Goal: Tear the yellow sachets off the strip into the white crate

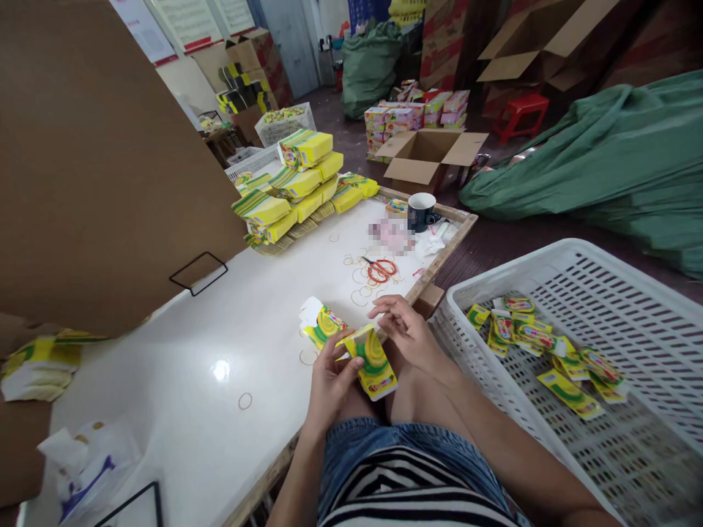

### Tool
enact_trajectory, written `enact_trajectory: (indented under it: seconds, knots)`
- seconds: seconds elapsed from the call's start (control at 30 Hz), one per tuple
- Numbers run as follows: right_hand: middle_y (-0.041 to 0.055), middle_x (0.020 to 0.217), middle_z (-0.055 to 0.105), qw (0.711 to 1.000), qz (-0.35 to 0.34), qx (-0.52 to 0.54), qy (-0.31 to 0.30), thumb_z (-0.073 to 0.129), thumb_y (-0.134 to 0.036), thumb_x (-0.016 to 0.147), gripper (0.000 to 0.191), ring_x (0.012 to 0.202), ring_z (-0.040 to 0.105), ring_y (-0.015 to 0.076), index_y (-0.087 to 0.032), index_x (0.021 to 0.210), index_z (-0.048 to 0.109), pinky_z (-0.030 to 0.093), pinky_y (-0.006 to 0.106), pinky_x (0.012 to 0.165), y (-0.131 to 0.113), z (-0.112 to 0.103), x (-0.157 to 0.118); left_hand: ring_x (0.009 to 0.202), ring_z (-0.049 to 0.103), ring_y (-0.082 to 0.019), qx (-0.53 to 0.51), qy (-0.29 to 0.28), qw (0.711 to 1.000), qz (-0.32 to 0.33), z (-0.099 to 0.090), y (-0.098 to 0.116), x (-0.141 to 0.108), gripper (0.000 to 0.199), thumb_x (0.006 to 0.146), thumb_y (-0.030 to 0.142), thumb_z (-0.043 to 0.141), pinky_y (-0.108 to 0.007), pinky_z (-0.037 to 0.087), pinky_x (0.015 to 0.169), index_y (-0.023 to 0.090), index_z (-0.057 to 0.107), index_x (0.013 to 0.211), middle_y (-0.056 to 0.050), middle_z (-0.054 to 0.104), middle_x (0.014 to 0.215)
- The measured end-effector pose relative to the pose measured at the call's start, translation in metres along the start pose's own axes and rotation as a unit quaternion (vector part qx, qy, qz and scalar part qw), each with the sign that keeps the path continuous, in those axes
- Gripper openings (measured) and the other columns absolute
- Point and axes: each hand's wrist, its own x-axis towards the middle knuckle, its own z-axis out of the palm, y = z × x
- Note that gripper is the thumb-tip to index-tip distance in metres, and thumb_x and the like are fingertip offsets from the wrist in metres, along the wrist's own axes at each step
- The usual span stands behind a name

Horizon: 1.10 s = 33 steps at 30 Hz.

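My left hand (341, 369) pinches a small yellow carton (373, 364) with green swirls between thumb and fingers, above my lap at the table's edge. Beside its upper end is my right hand (403, 328), fingers loosely bent and apart, with nothing visible in them. Just beyond my left hand, another yellow carton (325, 322) with white flaps sticking out lies on the white table (192, 373), partly hidden by the fingers. Scissors with red handles (381, 271) rest farther back among several loose rubber bands (359, 296).
To the right stands a white plastic basket (631, 289) with several yellow cartons in it. Stacked yellow carton bundles (296, 183) sit at the table's far end, near a dark mug (421, 213). A big cardboard sheet (99, 161) rises on the left. An open cardboard box (422, 150) is on the floor.
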Motion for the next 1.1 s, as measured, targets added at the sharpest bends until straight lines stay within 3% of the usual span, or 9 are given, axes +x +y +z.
enact_trajectory:
  seconds: [0.1, 0.2, 0.3, 0.43, 0.6, 0.73, 0.87, 1.1]
  knots:
    - [0.0013, 0.079, 0.066, 0.995, 0.04, 0.004, -0.095, 0.054, -0.04, 0.09, 0.028, 0.07, 0.061, 0.0156, -0.021, 0.11, 0.061, 0.046, 0.026, 0.064, -0.005, -0.004, 0.0, 0.087, 0.071, -0.02, 0.061, 0.041, 0.997, 0.021, 0.002, -0.004, 0.0, 0.04, 0.078, 0.03, 0.071, -0.03, 0.058, 0.076, 0.021, 0.061, 0.116, -0.01, 0.067, 0.121]
    - [-0.0017, 0.076, 0.067, 0.981, 0.074, -0.072, -0.164, 0.063, -0.025, 0.081, 0.031, 0.065, 0.06, 0.0147, -0.023, 0.111, 0.06, 0.043, 0.023, 0.059, -0.009, -0.005, 0.001, 0.086, 0.071, -0.02, 0.061, 0.027, 0.998, 0.017, 0.005, -0.005, -0.001, 0.043, 0.081, 0.027, 0.068, -0.033, 0.058, 0.078, 0.023, 0.058, 0.122, -0.01, 0.066, 0.122]
    - [-0.0038, 0.069, 0.066, 0.97, 0.078, -0.19, -0.132, 0.063, -0.019, 0.078, 0.032, 0.061, 0.06, 0.0148, -0.024, 0.109, 0.058, 0.038, 0.022, 0.056, -0.01, -0.002, 0.003, 0.089, 0.071, -0.021, 0.025, -0.015, 1.0, 0.002, 0.007, -0.004, -0.002, 0.049, 0.083, 0.03, 0.066, -0.035, 0.058, 0.079, 0.023, 0.052, 0.129, -0.011, 0.066, 0.122]
    - [-0.0046, 0.06, 0.061, 0.953, 0.063, -0.278, -0.106, 0.067, -0.023, 0.079, 0.033, 0.058, 0.059, 0.0165, -0.025, 0.111, 0.058, 0.036, 0.023, 0.057, -0.008, 0.005, 0.004, 0.093, 0.07, -0.022, 0.002, -0.018, 1.0, 0.0, 0.005, -0.003, 0.0, 0.053, 0.081, 0.032, 0.069, -0.033, 0.058, 0.08, 0.022, 0.051, 0.13, -0.011, 0.067, 0.12]
    - [-0.0034, 0.066, 0.063, 0.965, 0.041, -0.239, -0.101, 0.065, -0.026, 0.081, 0.036, 0.061, 0.059, 0.0154, -0.025, 0.116, 0.056, 0.038, 0.023, 0.059, -0.004, 0.006, 0.001, 0.094, 0.07, -0.022, -0.009, 0.0, 1.0, 0.0, 0.001, -0.003, 0.003, 0.056, 0.078, 0.033, 0.072, -0.032, 0.057, 0.08, 0.021, 0.051, 0.129, -0.012, 0.068, 0.118]
    - [-0.0087, 0.056, 0.049, 0.967, 0.041, -0.204, -0.144, 0.059, -0.022, 0.081, 0.039, 0.051, 0.047, 0.0117, -0.023, 0.12, 0.054, 0.033, 0.02, 0.052, -0.006, -0.001, 0.002, 0.092, 0.07, -0.021, -0.002, -0.006, 1.0, -0.002, 0.002, 0.002, 0.003, 0.055, 0.079, 0.032, 0.072, -0.029, 0.057, 0.076, 0.02, 0.051, 0.128, -0.012, 0.069, 0.116]
    - [-0.0102, 0.053, 0.044, 0.955, 0.073, -0.243, -0.151, 0.061, -0.02, 0.077, 0.037, 0.049, 0.044, 0.0106, -0.023, 0.114, 0.055, 0.028, 0.02, 0.05, -0.009, 0.0, 0.004, 0.091, 0.07, -0.021, 0.01, -0.016, 1.0, 0.0, 0.006, 0.003, 0.004, 0.051, 0.079, 0.032, 0.071, -0.03, 0.057, 0.078, 0.02, 0.053, 0.125, -0.011, 0.068, 0.118]
    - [-0.0057, 0.061, 0.051, 0.932, 0.066, -0.34, -0.104, 0.059, -0.024, 0.08, 0.035, 0.057, 0.054, 0.014, -0.024, 0.114, 0.052, 0.032, 0.021, 0.057, -0.008, 0.008, 0.002, 0.094, 0.069, -0.02, 0.037, 0.009, 0.999, 0.004, 0.006, 0.0, 0.005, 0.05, 0.079, 0.029, 0.07, -0.029, 0.056, 0.079, 0.022, 0.054, 0.126, -0.01, 0.065, 0.125]
